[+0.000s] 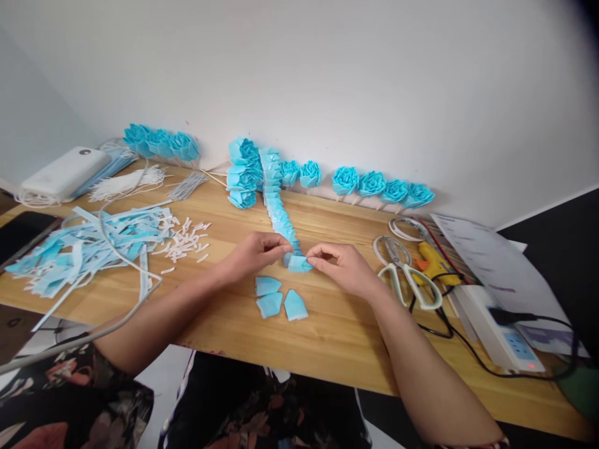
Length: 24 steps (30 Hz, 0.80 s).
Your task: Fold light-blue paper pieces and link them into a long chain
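Note:
My left hand (262, 252) pinches thumb and fingers together at the left edge of a small light-blue fabric piece (299, 264). From the other side my right hand (344, 265) grips the same piece by its right corner. It lies at the near end of a long row of overlapping blue fabric pieces (278, 212) that runs back toward the wall. Just below my hands, on the wooden table (210, 324), are three loose blue petal-shaped pieces (296, 305), each with a pointed end.
Blue fabric roses (372, 183) line the wall. Blue scraps (93, 243) and white snippets (185, 240) lie left, crossed by a cable (110, 237). Scissors (405, 271), a yellow glue gun (435, 265), a power strip (500, 330) and paper sheets (496, 274) are right.

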Motion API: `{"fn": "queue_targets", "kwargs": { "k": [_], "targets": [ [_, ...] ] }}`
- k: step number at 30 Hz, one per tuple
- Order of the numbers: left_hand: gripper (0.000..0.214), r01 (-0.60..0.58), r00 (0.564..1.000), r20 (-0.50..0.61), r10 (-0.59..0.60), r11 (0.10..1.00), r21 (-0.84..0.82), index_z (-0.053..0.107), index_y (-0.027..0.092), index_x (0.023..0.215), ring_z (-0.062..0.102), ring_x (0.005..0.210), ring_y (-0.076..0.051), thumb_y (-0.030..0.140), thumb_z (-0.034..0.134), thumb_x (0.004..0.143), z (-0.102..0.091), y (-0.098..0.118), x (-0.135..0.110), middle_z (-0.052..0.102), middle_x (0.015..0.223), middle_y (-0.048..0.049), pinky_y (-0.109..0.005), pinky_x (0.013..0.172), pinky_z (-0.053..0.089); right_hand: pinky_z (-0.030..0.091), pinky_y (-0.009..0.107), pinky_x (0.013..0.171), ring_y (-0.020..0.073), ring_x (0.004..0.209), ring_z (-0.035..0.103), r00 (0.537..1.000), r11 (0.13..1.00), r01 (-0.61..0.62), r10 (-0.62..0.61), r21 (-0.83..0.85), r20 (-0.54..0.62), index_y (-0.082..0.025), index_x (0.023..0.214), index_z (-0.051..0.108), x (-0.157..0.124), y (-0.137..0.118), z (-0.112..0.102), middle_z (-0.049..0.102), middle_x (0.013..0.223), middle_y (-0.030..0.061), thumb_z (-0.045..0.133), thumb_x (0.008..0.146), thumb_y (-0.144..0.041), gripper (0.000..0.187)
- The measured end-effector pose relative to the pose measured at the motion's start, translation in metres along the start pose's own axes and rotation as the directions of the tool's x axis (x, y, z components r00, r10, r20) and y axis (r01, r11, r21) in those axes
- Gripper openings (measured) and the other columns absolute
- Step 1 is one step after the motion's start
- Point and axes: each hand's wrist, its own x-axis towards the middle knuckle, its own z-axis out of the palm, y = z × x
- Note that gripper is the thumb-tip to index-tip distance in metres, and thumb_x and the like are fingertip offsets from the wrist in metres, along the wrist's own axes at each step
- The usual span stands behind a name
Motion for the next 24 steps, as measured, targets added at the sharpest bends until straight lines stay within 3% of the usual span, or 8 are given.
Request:
{"fn": "queue_targets", "kwargs": {
  "k": [7, 12, 24],
  "targets": [
    [0.024, -0.018, 0.996, 0.085, -0.001, 0.975, 0.222, 0.072, 0.017, 0.09, 0.051, 0.058, -0.009, 0.022, 0.05, 0.084, -0.009, -0.003, -0.004, 0.065, 0.068, 0.0012, -0.019, 0.053, 0.036, 0.044, 0.026, 0.066, 0.0151, 0.074, 0.062, 0.981, 0.999, -0.016, 0.008, 0.04, 0.193, -0.023, 0.083, 0.07, -0.002, 0.011, -0.006, 0.07, 0.081, -0.0011, 0.057, 0.084, -0.029, 0.015],
    [0.027, -0.015, 0.997, 0.081, -0.011, 0.949, 0.315, 0.074, 0.017, 0.092, 0.052, 0.057, -0.009, 0.021, 0.048, 0.084, -0.008, -0.009, -0.003, 0.067, 0.067, 0.0007, -0.018, 0.053, 0.035, 0.045, 0.026, 0.069, 0.0156, 0.077, 0.063, 0.987, 1.0, 0.005, -0.006, 0.005, 0.163, -0.022, 0.086, 0.07, 0.001, 0.015, 0.002, 0.071, 0.086, 0.0003, 0.057, 0.085, -0.028, 0.014],
    [0.029, -0.029, 0.994, 0.107, -0.016, 0.912, 0.409, 0.075, 0.021, 0.095, 0.065, 0.076, -0.014, 0.019, 0.048, 0.085, -0.006, -0.014, -0.002, 0.075, 0.091, -0.0027, -0.02, 0.067, 0.045, 0.044, 0.025, 0.07, 0.0152, 0.079, 0.064, 0.998, 0.991, 0.042, -0.036, -0.13, 0.049, -0.023, 0.084, 0.069, 0.005, 0.012, 0.018, 0.071, 0.086, 0.0004, 0.058, 0.085, -0.022, 0.012]
  ]
}}
